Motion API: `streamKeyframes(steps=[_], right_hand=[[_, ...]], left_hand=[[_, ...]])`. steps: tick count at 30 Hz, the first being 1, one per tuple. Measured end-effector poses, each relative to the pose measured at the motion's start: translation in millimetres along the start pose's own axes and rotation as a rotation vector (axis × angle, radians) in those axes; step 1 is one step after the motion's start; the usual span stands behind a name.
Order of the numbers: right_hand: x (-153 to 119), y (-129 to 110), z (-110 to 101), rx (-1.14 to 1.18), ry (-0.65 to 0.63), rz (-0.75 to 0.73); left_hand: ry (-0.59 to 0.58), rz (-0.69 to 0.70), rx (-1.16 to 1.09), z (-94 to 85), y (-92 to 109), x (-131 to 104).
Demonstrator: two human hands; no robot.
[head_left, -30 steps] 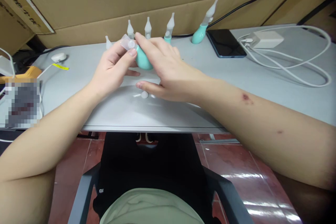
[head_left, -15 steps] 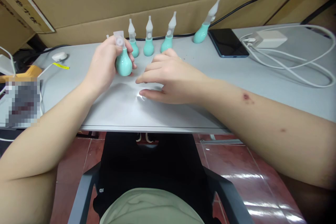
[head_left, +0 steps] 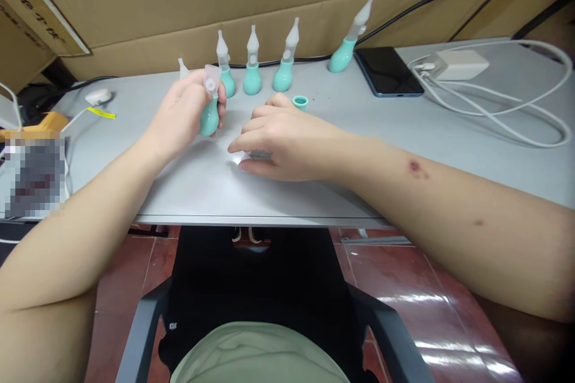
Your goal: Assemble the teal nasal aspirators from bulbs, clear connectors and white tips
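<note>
Both forearms [head_left: 112, 191] slant inward, left fingers [head_left: 221, 93] curled around a teal bulb, right fingers [head_left: 247, 140] half-open, palm down, any hold unclear.

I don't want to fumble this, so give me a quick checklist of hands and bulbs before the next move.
1. Left hand grips the held bulb: ok.
2. Clear top fully seated on it: cannot tell.
3. White tip on that clear top: not ok, none there.
4. Right hand holding a part: cannot tell, fingers hide it.
5. Open turquoise piece beyond the right hand capped: not ok.
6. Phone apart from both hands: ok.
</note>
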State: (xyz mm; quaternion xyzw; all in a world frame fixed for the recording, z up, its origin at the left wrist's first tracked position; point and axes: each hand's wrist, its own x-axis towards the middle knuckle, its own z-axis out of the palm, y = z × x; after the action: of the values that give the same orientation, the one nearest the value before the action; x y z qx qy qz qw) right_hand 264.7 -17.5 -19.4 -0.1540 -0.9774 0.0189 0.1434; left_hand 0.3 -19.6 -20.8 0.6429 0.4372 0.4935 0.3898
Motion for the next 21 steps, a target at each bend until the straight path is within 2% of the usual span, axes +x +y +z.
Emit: streamKeyframes(steps=[6, 11, 14, 17, 21], right_hand=[[5.6, -8.4, -5.6, -0.041, -0.114, 0.043], [13.1, -18.8, -16.2, -0.064, -0.257, 0.095], [13.5, -16.5, -16.3, -0.052, -0.283, 0.095], [7.9, -5.9, -9.0, 0.000, -0.166, 0.029], [-3.3, 9.6, -2.2, 0.239, 0.149, -0.041]], left_hand=[[-0.008, 0.051, 0.086, 2.5, 1.4, -2.0], [-0.077, 0.037, 0.199, 4.8, 11.9, -8.9], [-0.098, 0.036, 0.212, 4.3, 15.4, -10.7], [-0.117, 0.033, 0.204, 3.3, 17.0, -11.0], [-0.106, 0.056, 0.240, 3.6, 21.2, -11.9]])
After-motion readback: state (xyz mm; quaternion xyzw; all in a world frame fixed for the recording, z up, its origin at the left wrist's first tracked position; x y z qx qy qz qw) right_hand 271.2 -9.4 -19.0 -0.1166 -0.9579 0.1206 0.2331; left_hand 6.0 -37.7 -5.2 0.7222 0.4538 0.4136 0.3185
